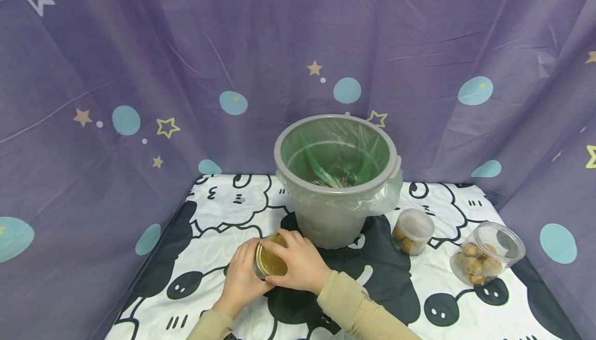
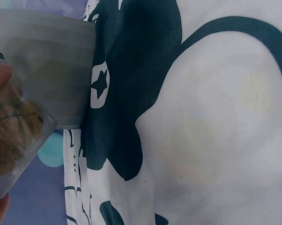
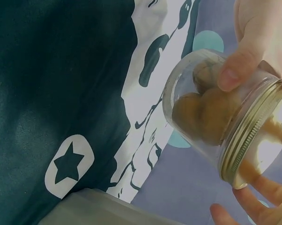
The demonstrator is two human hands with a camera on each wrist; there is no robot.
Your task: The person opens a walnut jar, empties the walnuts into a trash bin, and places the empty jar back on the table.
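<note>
My left hand (image 1: 243, 275) grips the clear body of a jar (image 3: 188, 86), its thumb lying along the side. Several brown, round walnuts (image 3: 216, 110) show through the plastic. A ridged gold lid (image 1: 271, 257) closes the jar, and the fingers and thumb of my right hand (image 1: 300, 262) curl round its rim. The jar is tilted in the right wrist view, with its base away from the right hand. At the left edge of the left wrist view, part of the jar (image 2: 19, 136) shows; the rest is cut off.
A grey bin (image 1: 326, 221) with a green-tinted plastic liner stands just beyond the hands, some litter inside. To its right are a small jar (image 1: 413, 231) and a larger clear jar (image 1: 486, 254) of brown balls. A black-and-white cartoon cloth (image 1: 223, 210) covers the table; a purple curtain (image 1: 186, 60) hangs behind.
</note>
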